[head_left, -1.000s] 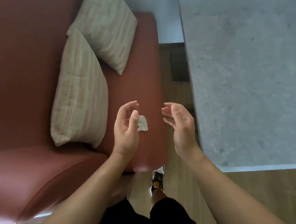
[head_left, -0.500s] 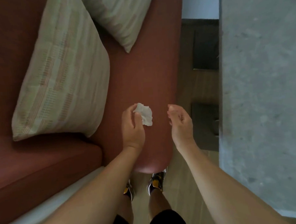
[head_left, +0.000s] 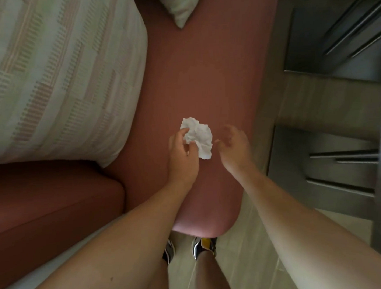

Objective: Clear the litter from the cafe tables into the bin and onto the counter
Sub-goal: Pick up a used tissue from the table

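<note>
Honestly looks featherlight and squishy, so grab the tissue wad [head_left: 199, 137] anywhere, pinched in left hand [head_left: 182, 159], right hand [head_left: 234, 147] loose and empty.

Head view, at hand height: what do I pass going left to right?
First the striped cushion → left hand → the crumpled tissue it pinches, sticking out to its right → right hand, holding nothing → dark metal frame on the floor.
</note>
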Demonstrator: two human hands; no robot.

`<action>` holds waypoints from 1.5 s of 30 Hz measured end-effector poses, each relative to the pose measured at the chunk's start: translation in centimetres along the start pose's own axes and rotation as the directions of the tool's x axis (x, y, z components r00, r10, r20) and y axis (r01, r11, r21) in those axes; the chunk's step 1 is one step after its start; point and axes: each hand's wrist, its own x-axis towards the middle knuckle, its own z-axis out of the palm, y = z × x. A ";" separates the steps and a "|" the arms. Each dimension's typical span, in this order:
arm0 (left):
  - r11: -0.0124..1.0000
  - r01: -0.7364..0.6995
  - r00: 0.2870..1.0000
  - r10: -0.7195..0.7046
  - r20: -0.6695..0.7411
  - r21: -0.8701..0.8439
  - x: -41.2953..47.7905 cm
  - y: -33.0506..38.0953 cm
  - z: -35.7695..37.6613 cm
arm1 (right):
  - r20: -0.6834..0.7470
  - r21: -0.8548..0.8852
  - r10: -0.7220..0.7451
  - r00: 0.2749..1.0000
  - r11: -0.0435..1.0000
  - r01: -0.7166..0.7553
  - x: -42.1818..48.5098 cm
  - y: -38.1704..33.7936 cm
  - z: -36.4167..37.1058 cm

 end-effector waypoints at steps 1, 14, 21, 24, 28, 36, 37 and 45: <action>1.000 -0.008 1.000 0.008 -0.005 0.013 0.4 -0.4 0.4 | 0.004 -0.092 -0.052 0.999 0.994 0.052 0.6 0.4 0.3; 0.997 0.060 0.990 -0.055 -0.129 0.039 0.3 -3.4 -0.4 | 0.409 -0.629 -0.279 0.869 0.603 0.490 3.3 0.8 5.3; 0.994 0.111 0.980 -0.110 -0.168 -0.007 -1.4 -2.3 -1.6 | 0.362 -0.552 -0.231 0.903 0.728 0.407 0.3 0.5 3.9; 0.994 0.098 0.979 -0.106 -0.176 -0.055 -3.1 -0.6 -2.4 | 0.351 -0.441 -0.178 0.920 0.835 0.329 -1.9 -0.3 2.6; 0.993 0.071 0.984 -0.086 -0.158 -0.098 -6.5 2.2 -4.3 | 0.194 -0.190 -0.137 0.972 0.966 0.174 -6.1 -2.3 0.2; 0.978 -0.100 0.981 0.066 -0.183 -0.183 -16.4 8.3 -12.0 | -0.030 0.209 -0.055 0.998 0.976 0.060 -17.3 -9.6 -4.9; 0.971 -0.139 0.974 0.099 -0.202 -0.193 -18.1 9.0 -13.3 | -0.036 0.244 -0.059 0.998 0.967 0.066 -19.0 -10.7 -5.2; 0.877 -0.312 0.928 0.199 -0.315 -0.366 -33.0 12.5 -23.7 | -0.029 0.444 -0.185 0.982 0.878 0.179 -35.2 -19.3 -8.1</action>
